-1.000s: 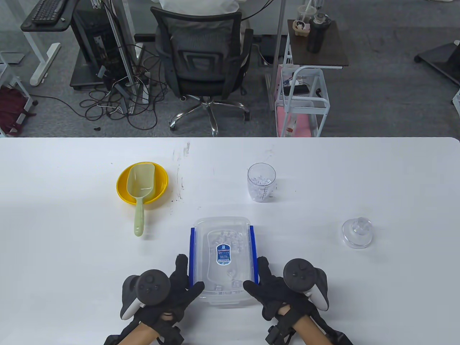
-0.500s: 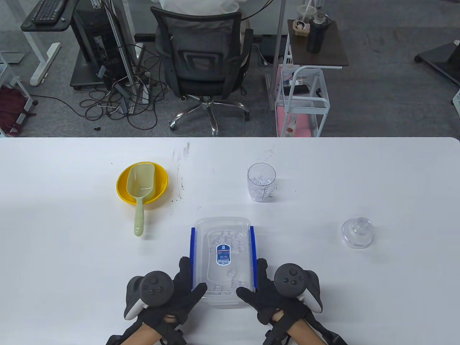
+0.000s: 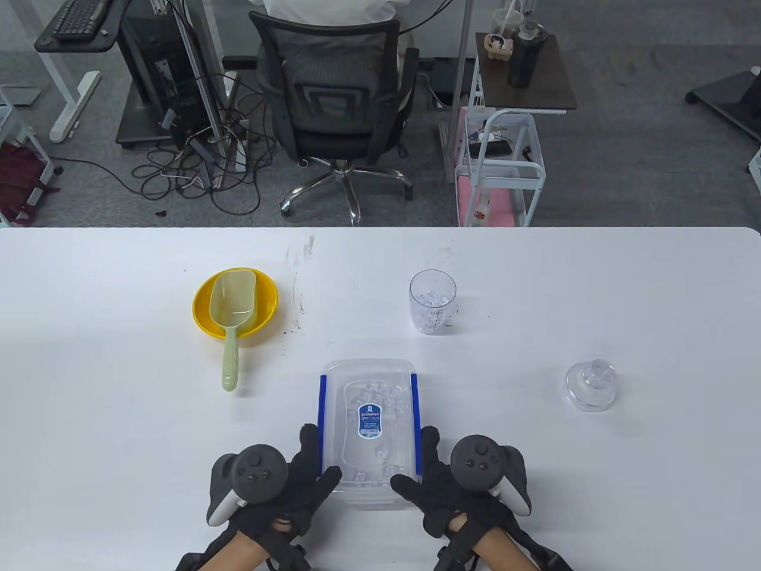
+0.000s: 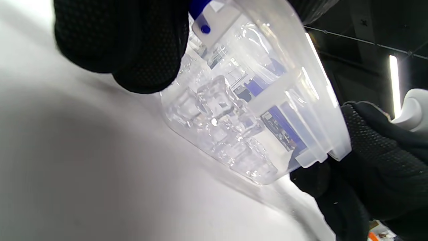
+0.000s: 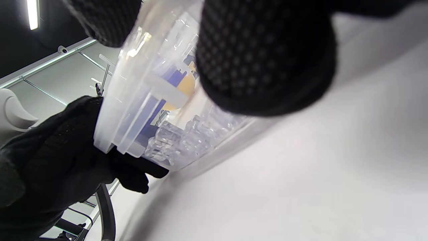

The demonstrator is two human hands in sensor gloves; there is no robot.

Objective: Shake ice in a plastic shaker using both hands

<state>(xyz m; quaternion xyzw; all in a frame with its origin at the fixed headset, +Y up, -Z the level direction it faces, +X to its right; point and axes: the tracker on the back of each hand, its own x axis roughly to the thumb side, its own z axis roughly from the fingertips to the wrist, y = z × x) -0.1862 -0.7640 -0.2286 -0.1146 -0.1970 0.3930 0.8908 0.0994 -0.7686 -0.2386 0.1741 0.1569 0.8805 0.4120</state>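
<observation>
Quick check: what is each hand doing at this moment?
Left hand: grips the left near side of the lidded ice box.
Right hand: grips the box's right near side.

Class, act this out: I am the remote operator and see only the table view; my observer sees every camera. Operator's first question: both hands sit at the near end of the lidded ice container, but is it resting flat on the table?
Observer: No. In the left wrist view the ice container is tilted, its near end raised off the table.
Operator: Where is the ice?
Observer: The ice cubes are heaped against the container's lower wall.
Operator: Is the right hand really gripping?
Observer: Yes. In the right wrist view the right hand has fingers pressed on the container's wall, and the left hand holds the opposite side.
</observation>
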